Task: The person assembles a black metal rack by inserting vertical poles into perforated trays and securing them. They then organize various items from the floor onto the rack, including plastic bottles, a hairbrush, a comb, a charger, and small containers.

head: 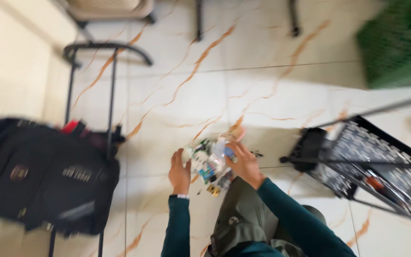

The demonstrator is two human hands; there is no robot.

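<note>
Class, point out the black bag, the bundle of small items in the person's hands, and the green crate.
black bag (pixel 44 176): head view, middle of its front panel.
bundle of small items (pixel 210 164): head view, its centre, between the hands.
green crate (pixel 398 43): head view, its mesh side.

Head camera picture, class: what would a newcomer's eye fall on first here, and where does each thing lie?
First, the two hands at lower centre: the left hand and right hand hold a blurred cluster of small colourful parts above the pale, orange-veined tiled floor. Next, the big black bag at the left, then the black perforated rack at the right and a green crate in the top right corner.
</note>
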